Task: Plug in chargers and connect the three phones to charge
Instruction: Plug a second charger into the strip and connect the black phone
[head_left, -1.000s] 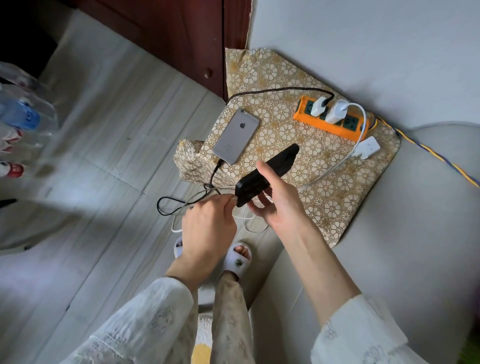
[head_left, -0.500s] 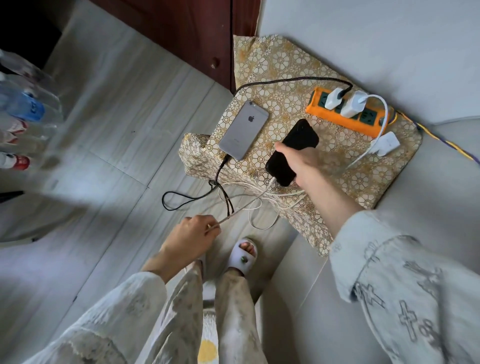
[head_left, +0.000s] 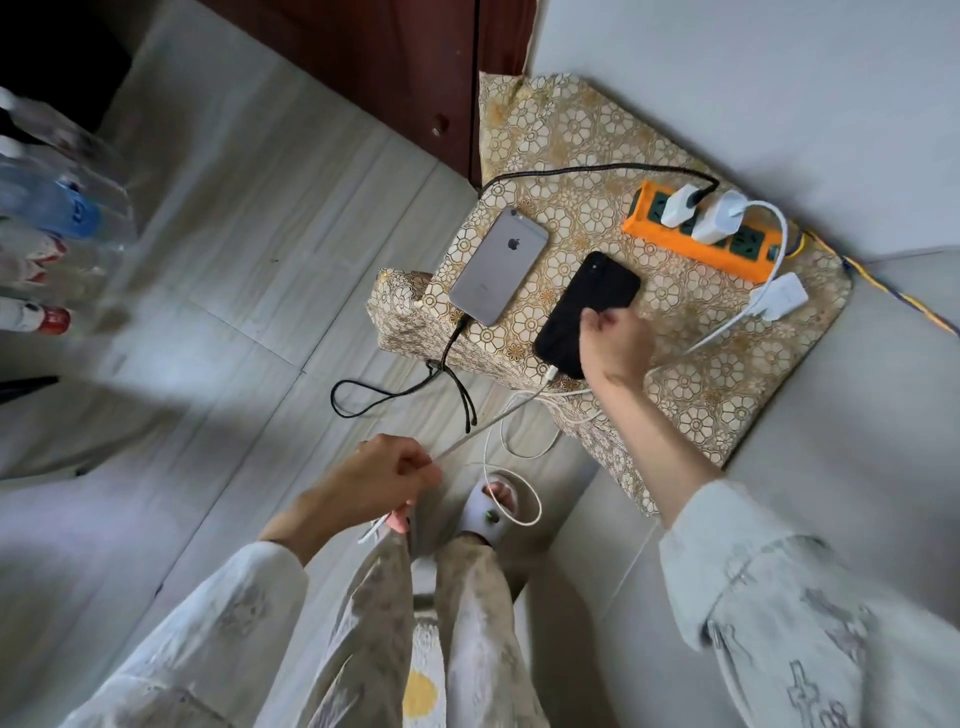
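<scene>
Fingers (head_left: 597, 322) of the right hand (head_left: 615, 345) curl over the near end of the black phone (head_left: 582, 312), which lies on the flowery counter (head_left: 727, 374). I think the hand rests there to set the phone flat and keep it from sliding off the edge. A white cord (head_left: 519, 410) goes into the phone's near end, so this phone looks plugged in.

Left hand (head_left: 374, 480) fingers are closed tight around the same white cord, lower down, over the floor (head_left: 234, 260). A loose white end pokes out under the fist. Maybe the hand holds the cord so it does not tug on the phone.

A grey phone (head_left: 496, 267) lies face down beside the black one, close but not touching. A black cord (head_left: 457, 338) is in its near end and runs round to a white plug (head_left: 680, 205) in the orange strip (head_left: 701, 241). So that one seems done.

A second white plug (head_left: 722, 218) sits next to the first in the strip. A third white plug (head_left: 782, 296) lies loose on the counter, just beside the strip, not in a hole yet. It waits there, near the free holes, easy to reach.

I see only two phones. The third is not in view. So the job looks about two thirds done.

Loops of cord hang off the counter near a slipper (head_left: 488, 512). A foot could catch them and pull a phone down.
</scene>
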